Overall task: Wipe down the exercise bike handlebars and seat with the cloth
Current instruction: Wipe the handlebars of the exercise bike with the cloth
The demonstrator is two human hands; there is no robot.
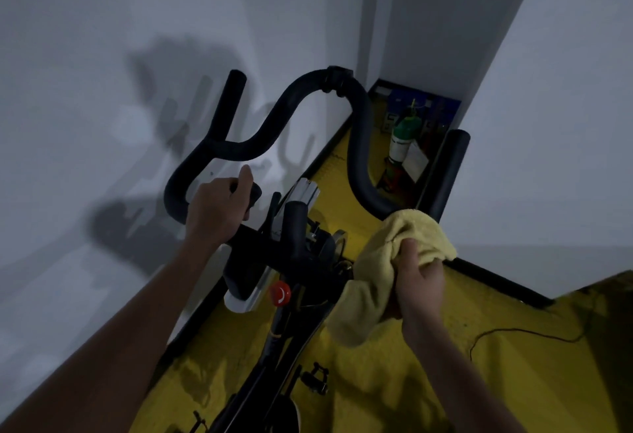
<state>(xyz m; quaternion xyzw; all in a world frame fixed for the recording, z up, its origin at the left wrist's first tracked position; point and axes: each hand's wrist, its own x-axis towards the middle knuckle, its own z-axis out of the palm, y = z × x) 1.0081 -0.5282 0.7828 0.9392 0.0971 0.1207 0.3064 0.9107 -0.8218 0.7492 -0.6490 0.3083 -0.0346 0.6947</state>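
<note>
Left hand (pixel 219 204) curled around the near left grip of the black handlebars (pixel 270 124), thumb raised. Right hand (pixel 419 282) clutching the yellow cloth (pixel 387 261), bunched over the right bar's lower bend, 1 end hanging downward.

The left hand (pixel 219 208) grips the near left part of the black handlebars (pixel 274 117); the right hand (pixel 419 283) holds a bunched yellow cloth (pixel 383 261) against the right bar; a red knob (pixel 281 293) shows below; the floor (pixel 445 381) is yellow.
</note>
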